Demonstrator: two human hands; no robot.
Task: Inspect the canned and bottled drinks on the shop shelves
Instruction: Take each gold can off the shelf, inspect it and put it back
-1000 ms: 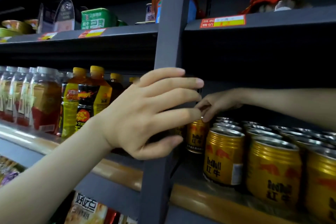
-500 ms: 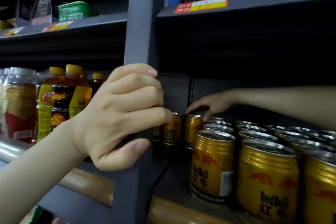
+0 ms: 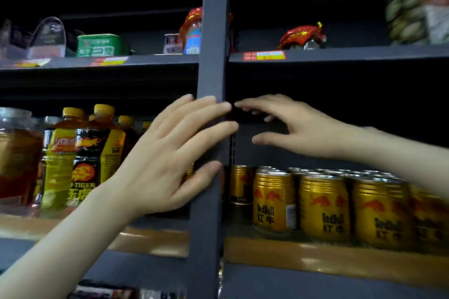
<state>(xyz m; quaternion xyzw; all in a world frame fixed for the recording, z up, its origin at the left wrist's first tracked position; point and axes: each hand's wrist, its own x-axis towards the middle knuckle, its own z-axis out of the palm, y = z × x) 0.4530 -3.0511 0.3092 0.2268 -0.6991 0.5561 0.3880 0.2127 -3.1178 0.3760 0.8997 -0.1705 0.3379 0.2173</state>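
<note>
**Hands.** The left hand point(image 3: 165, 160) lies flat against the grey upright post point(image 3: 213, 31) that splits the shelf into two bays. Its fingers are straight and spread across the post's face, the thumb is low on its edge, and nothing is held. It reads as a brace for leaning in. The right hand point(image 3: 298, 128) hangs inside the right bay, above the cans point(image 3: 274, 201) and clear of them. Its fingers are loosely apart, the thumb is out, and it is empty. It is blurred, so finer finger detail is uncertain.

**Drinks.** The gold cans stand upright in close rows running back from the front edge of the middle shelf point(image 3: 291, 252) in the right bay, with labels facing out as shop stock is faced. One can sits further back, near the post. The bottles point(image 3: 97, 153), yellow-capped, are packed tight in the left bay of the same shelf, partly hidden behind the left hand. A large jar point(image 3: 17, 153) stands at the far left.

**Above.** On the upper shelf point(image 3: 352, 54), a green tin point(image 3: 99, 45) sits in the left bay. A price label point(image 3: 264, 55) is fixed to the front edge of the right bay.

**Judgement.**
- No drink is in hand, so the check is by eye for now.
- The right hand looks placed to come down on a can.
- The rows are tight, so a neighbour could be knocked when one is lifted out.
</note>
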